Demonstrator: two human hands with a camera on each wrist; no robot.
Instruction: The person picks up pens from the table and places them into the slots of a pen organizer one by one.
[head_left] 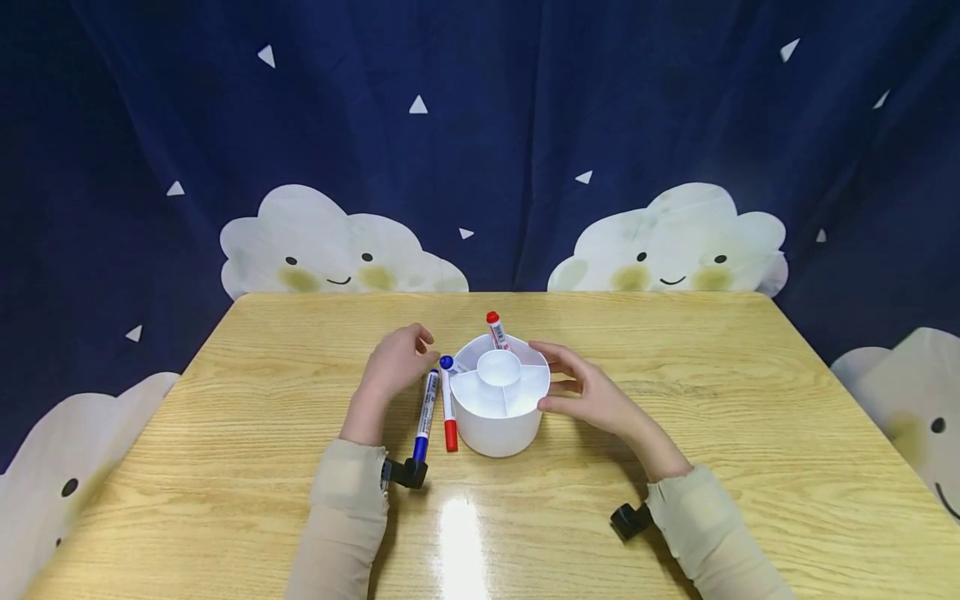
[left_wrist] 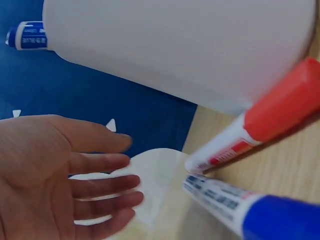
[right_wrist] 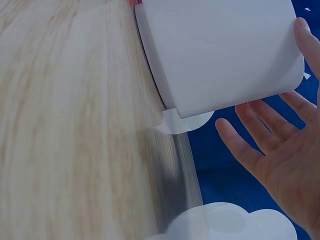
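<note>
**Two hands flank a white marker holder**

The round white holder [head_left: 498,437] stood upright on the wooden bench [head_left: 750,392], divided into outer sections about a central cup; a red-capped marker [head_left: 497,332] leaned in its back section, cap up; a blue-capped marker [head_left: 447,362] poked out over the left rim, though its exact section could not be told.

The left hand [head_left: 396,364] hovered just left of the holder, its fingers released, loosely extended and holding nothing; near it a blue marker [head_left: 427,410] lay on the bench, and beside that a red marker [head_left: 448,408] lay close against the holder's left side.

The right hand [head_left: 588,393] was at the holder's right side, its fingers spread and not clenched, the thumb touching the wall near the rim, the forefinger by the far edge; behind the bench hung a dark blue curtain [head_left: 487,125] with smiling clouds and white triangles.
</note>
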